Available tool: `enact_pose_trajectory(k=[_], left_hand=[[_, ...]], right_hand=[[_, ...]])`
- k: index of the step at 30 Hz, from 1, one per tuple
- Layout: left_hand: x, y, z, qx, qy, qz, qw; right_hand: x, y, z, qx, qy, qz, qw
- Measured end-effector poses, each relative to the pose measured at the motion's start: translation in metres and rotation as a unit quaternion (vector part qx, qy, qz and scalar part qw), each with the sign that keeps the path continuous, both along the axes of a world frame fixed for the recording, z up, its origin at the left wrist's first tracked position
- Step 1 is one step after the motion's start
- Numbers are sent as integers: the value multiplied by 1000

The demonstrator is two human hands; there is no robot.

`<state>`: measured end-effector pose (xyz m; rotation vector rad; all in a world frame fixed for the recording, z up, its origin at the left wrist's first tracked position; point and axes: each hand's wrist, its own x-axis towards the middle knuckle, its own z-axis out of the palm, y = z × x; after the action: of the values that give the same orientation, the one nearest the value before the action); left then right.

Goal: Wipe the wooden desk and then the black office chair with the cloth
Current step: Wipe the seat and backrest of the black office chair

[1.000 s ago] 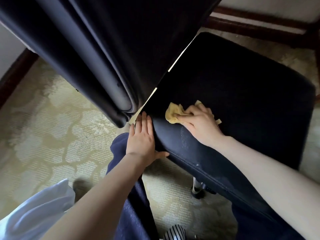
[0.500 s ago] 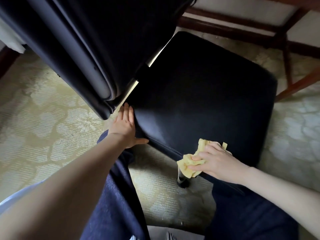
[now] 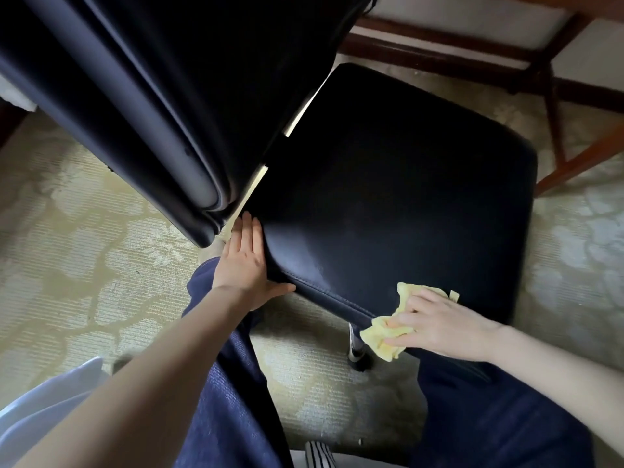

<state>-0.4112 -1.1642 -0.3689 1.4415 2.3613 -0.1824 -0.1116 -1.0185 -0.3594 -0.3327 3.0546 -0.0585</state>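
The black office chair's seat (image 3: 398, 197) fills the middle of the view, with its tall backrest (image 3: 162, 96) rising at the upper left. My right hand (image 3: 442, 324) presses a crumpled yellow cloth (image 3: 383, 332) against the seat's near edge, at the lower right. My left hand (image 3: 248, 265) lies flat with fingers together against the seat's near left corner, the thumb hooked under the edge. The wooden desk shows only as legs and rails (image 3: 553, 106) at the upper right.
Patterned pale green carpet (image 3: 84, 248) covers the floor around the chair. The chair's chrome post (image 3: 354, 346) stands under the seat beside the cloth. My legs in dark blue jeans (image 3: 233, 400) are close to the seat. A dark wooden baseboard (image 3: 422, 59) runs along the wall.
My right hand has carried the cloth from the seat's near left area along the near edge to the right. The left hand has stayed on the corner. The view has pulled back.
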Motion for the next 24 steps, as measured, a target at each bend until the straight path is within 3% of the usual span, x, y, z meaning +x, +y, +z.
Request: enact_pose_trajectory(k=[10, 17, 19, 23, 24], left_hand=[[-6, -6, -6, 31, 1, -23, 999], [-10, -11, -8, 77, -46, -3, 996], [-10, -10, -9, 81, -47, -2, 996], [-10, -12, -9, 60, -50, -2, 997], [-11, -12, -8, 54, -49, -7, 997]], right_hand=[[-153, -8, -22, -152, 118, -61, 979], [-194, 43, -15, -178, 176, -269, 930], [-195, 65, -16, -154, 193, -355, 902], [-181, 76, -29, -129, 188, -592, 773], [-178, 70, -30, -128, 181, -610, 761]])
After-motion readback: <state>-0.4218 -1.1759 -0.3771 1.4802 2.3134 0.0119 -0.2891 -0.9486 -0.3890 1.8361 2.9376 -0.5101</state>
